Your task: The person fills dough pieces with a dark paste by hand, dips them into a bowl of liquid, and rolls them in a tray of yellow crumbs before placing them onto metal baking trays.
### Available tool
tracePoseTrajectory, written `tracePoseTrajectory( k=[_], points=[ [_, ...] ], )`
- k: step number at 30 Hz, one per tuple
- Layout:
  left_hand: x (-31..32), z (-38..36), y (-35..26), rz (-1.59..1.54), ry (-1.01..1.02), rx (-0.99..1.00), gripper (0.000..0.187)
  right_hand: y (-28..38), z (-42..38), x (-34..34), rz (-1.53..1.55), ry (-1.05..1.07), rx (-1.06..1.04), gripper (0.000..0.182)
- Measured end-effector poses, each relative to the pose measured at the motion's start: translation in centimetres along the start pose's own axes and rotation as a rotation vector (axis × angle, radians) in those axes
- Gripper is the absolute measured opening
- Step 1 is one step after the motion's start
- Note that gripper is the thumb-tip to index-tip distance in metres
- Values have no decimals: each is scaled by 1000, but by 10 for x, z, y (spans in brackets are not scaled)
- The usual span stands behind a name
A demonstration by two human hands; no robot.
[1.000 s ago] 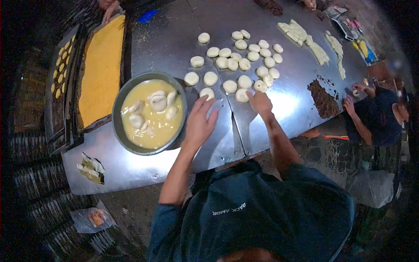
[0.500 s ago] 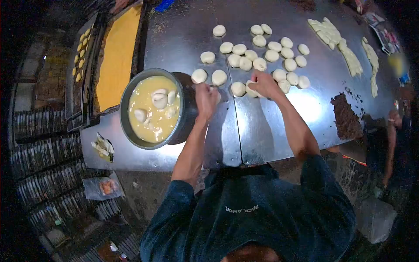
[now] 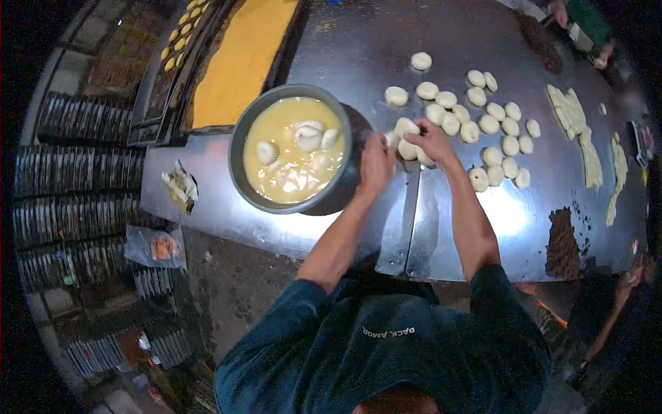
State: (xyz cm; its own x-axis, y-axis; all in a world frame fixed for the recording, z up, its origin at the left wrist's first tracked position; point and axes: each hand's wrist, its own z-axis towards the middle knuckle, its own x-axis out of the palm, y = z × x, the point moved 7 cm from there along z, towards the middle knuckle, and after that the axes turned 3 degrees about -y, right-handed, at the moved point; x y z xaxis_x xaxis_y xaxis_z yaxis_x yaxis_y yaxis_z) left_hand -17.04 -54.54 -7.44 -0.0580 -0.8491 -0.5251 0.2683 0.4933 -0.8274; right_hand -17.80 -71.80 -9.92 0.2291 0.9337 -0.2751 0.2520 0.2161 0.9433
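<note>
So we've got both hands in close together on the steel counter (image 3: 358, 48), right at the 3 o'clock edge of the batter bowl (image 3: 293, 148). Our left hand (image 3: 376, 165) is curled over with the fingers bunched; it's just beside the bowl's rim, but the back of the hand blocks the view, so we can't tell if there's a dough piece inside it. Our right hand (image 3: 431, 141) is closed around a couple of dough rounds (image 3: 407, 138), with one pale round poking out at its 10 o'clock side and another under the fingers.

The bowl is full of yellow batter with several dough pieces floating (image 3: 303, 138) in it, mostly toward the top half. The rest of the dough rounds (image 3: 483, 124) sit in a loose cluster at 2 o'clock from our hands, spreading toward the far side of the counter. Further out at 3 o'clock there's a strip of cut dough (image 3: 576, 121) and a dark crumbly patch (image 3: 562, 245). At 10 o'clock from the bowl sits a tray of yellow crumbs (image 3: 241, 62), with coated pieces (image 3: 179, 41) lined up on another tray beyond it.
</note>
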Motion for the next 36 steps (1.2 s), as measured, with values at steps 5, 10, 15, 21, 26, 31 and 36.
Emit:
tracePoseTrajectory(
  k=[5,10,15,21,26,31,36],
  points=[
    [-83,-76,-27,-51,190,-13,24,21,-6,20,348,88,133,32],
    [-235,-21,-11,72,-100,22,15,159,-50,99,137,298,-353,31],
    [-245,31,34,440,59,166,14,195,-52,204,-539,194,-532,31],
    [-235,30,9,618,-25,264,24,171,-84,110,-453,-32,-601,35],
    [-157,53,-82,166,106,429,24,26,-96,-81,-1356,-286,33,25],
    [-2,128,-77,402,376,467,29,-2,-134,-114,-1367,-386,-285,27],
    [91,188,36,436,470,182,35,20,-108,-143,-630,-282,-58,28]
  ],
)
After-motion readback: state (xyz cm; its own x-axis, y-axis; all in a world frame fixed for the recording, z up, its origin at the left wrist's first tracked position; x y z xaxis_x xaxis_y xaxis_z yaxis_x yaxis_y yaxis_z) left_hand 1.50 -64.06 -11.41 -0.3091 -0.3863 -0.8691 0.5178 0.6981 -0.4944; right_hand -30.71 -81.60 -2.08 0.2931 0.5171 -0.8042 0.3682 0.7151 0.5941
